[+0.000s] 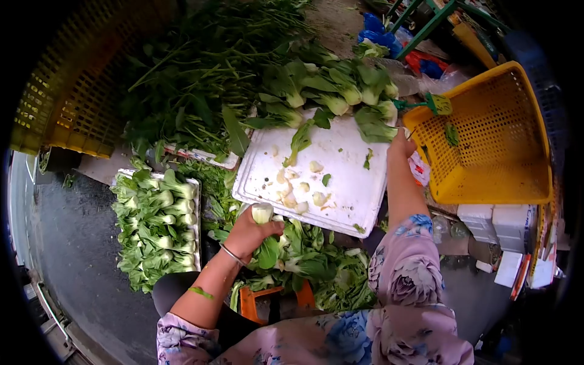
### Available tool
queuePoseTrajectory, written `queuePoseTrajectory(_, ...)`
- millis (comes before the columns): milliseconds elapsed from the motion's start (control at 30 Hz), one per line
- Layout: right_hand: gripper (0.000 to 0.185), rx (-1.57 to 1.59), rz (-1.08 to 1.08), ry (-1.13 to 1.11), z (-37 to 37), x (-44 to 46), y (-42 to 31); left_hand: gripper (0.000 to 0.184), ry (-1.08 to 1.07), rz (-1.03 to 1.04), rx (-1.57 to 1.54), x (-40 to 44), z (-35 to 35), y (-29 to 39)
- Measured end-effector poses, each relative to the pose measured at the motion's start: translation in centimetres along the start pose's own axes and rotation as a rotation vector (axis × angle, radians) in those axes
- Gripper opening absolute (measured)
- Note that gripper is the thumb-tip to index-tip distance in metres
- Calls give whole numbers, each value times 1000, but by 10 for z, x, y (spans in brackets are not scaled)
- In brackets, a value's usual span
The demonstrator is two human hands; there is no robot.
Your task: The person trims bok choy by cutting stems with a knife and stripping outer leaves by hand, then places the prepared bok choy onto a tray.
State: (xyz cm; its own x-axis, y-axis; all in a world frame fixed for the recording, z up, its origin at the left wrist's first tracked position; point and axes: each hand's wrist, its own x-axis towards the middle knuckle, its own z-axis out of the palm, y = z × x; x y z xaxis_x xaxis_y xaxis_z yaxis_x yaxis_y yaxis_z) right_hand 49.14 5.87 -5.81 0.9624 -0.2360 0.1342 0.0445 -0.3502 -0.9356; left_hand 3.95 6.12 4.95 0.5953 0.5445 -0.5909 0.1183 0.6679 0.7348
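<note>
Though the tray looks full, loose greens lie beyond, left hand holding one stalk, right hand unclear in grip.

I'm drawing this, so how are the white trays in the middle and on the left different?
The middle tray shows lots of white, while the left tray is mostly covered. The middle tray has scattered cut bits; the left tray has leafy greens in rows. Both are white.
</note>
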Motion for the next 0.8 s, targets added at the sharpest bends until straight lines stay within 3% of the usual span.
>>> queuePoseTrajectory(67,65,-28,130,-50,-38,3,-25,21,-19,13,7,-3,3,2)
queuePoseTrajectory(100,58,26,90,-203,-59,-4,-39,21,-34,11,3,-4,6,2)
queuePoseTrajectory(133,58,20,85,-191,-78,-11,-43,23,-25,54,82,-5,9,0)
queuePoseTrajectory(200,55,85,-226,-635,-120,-35,-48,27,-1,136,243,-8,15,-4)
queuePoseTrajectory(267,55,-4,-279,-944,-173,-90,-85,30,48,247,388,-17,29,0)
queuePoseTrajectory(333,59,-28,-274,-1109,-220,-142,-108,36,36,433,480,-22,38,-6)
queuePoseTrajectory(400,59,-165,-309,-1200,-256,-182,-124,47,-44,682,485,-31,49,-10)
queuePoseTrajectory(433,60,-67,-341,-1232,-265,-198,-121,55,-93,743,450,-31,50,-16)
queuePoseTrajectory(533,63,15,-379,-1312,-271,-228,-123,58,-86,702,390,-37,51,-27)
queuePoseTrajectory(567,65,10,-486,-1342,-269,-231,-127,57,-13,618,389,-38,48,-27)
queuePoseTrajectory(600,65,14,-482,-1347,-266,-231,-126,56,57,534,389,-38,42,-26)
queuePoseTrajectory(667,62,201,-304,-1387,-258,-232,-125,58,36,633,258,-30,37,-30)
queuePoseTrajectory(733,58,177,-222,-1398,-254,-224,-137,61,69,633,237,-39,41,-17)
queuePoseTrajectory(800,55,-349,-3,-1505,-251,-216,-154,60,104,646,259,-32,38,-21)
